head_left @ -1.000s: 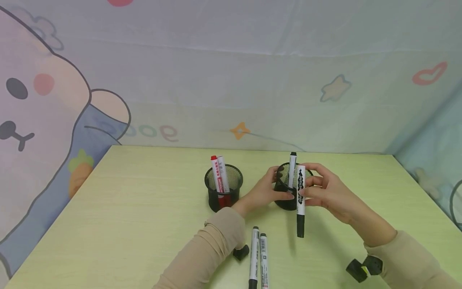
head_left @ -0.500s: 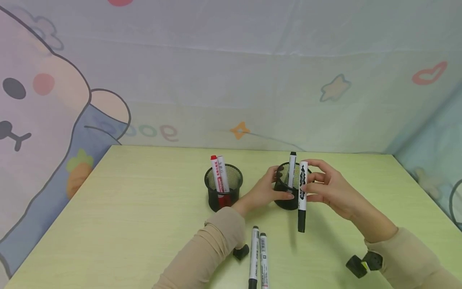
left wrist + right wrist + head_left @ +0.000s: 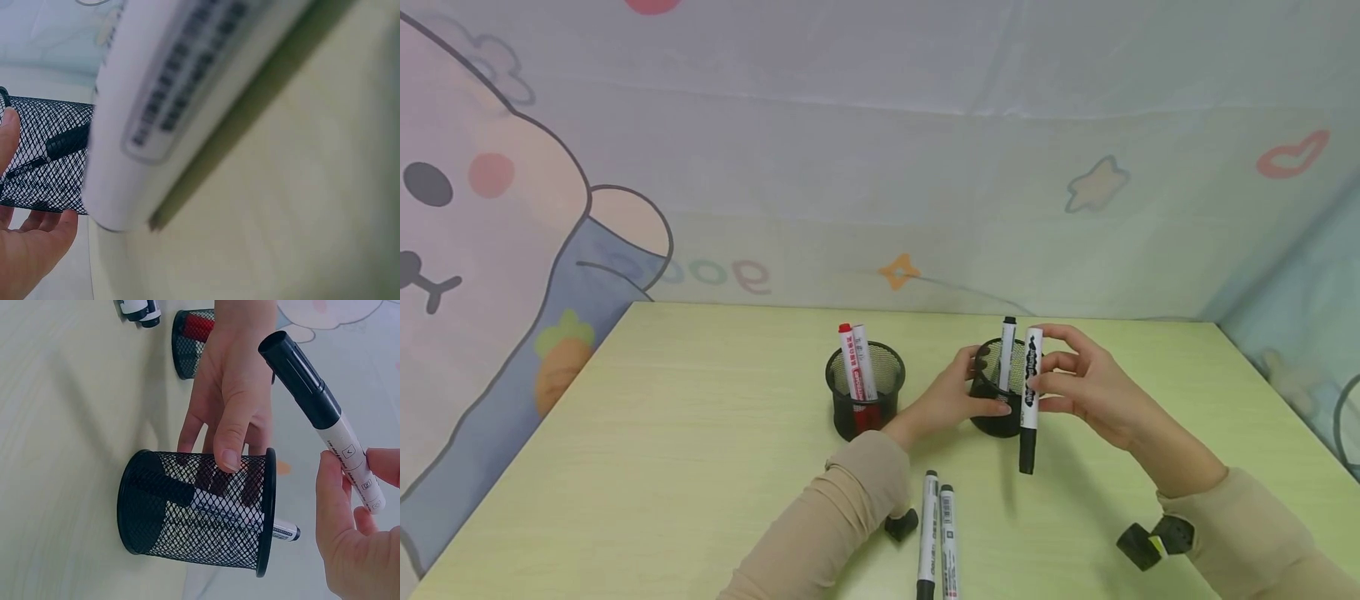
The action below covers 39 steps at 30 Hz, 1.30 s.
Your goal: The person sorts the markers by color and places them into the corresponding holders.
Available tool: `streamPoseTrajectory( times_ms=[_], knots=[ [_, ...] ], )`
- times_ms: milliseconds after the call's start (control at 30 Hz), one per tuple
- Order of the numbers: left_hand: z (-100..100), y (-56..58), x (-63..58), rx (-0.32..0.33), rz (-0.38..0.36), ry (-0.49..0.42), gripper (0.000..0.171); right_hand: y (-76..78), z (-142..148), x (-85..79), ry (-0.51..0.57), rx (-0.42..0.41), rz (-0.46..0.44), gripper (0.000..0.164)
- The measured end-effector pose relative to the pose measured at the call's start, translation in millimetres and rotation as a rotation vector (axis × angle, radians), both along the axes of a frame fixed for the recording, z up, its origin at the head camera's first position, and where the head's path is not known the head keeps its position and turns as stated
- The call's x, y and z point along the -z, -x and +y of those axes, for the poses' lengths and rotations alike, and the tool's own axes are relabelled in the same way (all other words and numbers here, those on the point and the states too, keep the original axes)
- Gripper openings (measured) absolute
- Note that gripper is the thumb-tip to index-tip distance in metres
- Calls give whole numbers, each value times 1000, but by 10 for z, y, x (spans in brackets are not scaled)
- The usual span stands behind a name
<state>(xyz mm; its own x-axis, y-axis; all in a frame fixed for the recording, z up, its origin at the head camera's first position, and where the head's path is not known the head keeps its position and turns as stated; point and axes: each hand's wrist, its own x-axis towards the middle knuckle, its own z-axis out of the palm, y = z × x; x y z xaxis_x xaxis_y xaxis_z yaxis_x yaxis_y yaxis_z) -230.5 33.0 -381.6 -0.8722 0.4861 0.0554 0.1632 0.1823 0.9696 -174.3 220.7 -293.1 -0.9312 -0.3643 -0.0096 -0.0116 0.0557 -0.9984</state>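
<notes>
My left hand (image 3: 955, 392) grips the near right black mesh pen cup (image 3: 997, 417), thumb in front and fingers around its side. One marker with a black cap (image 3: 1009, 320) stands inside that cup. My right hand (image 3: 1093, 396) pinches a white whiteboard marker (image 3: 1030, 367) between thumb and fingers, its black cap pointing down. This marker is held outside the cup, in front of its right rim. In the right wrist view the held marker (image 3: 350, 447) is apart from the cup (image 3: 206, 512), and the right hand (image 3: 362, 550) holds its white end.
Another mesh cup (image 3: 865, 417) to the left holds a red-capped marker (image 3: 847, 354) and a second white one (image 3: 866, 367). Two white markers lie side by side on the table, the left one (image 3: 928, 533) and the right one (image 3: 949, 537). A printed curtain (image 3: 820, 167) hangs behind.
My right hand has raised the marker slightly and shifted it a little to the right, beside the cup's rim. My left hand stays in place on the cup.
</notes>
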Motion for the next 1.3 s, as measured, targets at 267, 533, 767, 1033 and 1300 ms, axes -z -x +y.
streamPoseTrajectory(
  times_ms=[267, 533, 767, 1033, 1300],
  knots=[
    [-2, -5, -4, -5, 10, 3, 84, 40, 5, -28, 20, 9, 1, 53],
    [-1, -16, -16, 0, 0, -7, 84, 66, 23, -64, 8, 23, 4, 59],
    [-8, -6, -12, 8, 0, -13, 83, 77, 32, -87, 20, 38, -11, 59],
    [-9, -6, -13, 9, 7, 4, 84, 112, 53, -99, 10, 58, -13, 60],
    [-6, -15, -22, 0, 3, 13, 84, 136, 59, -98, 40, 59, -10, 57]
  ],
)
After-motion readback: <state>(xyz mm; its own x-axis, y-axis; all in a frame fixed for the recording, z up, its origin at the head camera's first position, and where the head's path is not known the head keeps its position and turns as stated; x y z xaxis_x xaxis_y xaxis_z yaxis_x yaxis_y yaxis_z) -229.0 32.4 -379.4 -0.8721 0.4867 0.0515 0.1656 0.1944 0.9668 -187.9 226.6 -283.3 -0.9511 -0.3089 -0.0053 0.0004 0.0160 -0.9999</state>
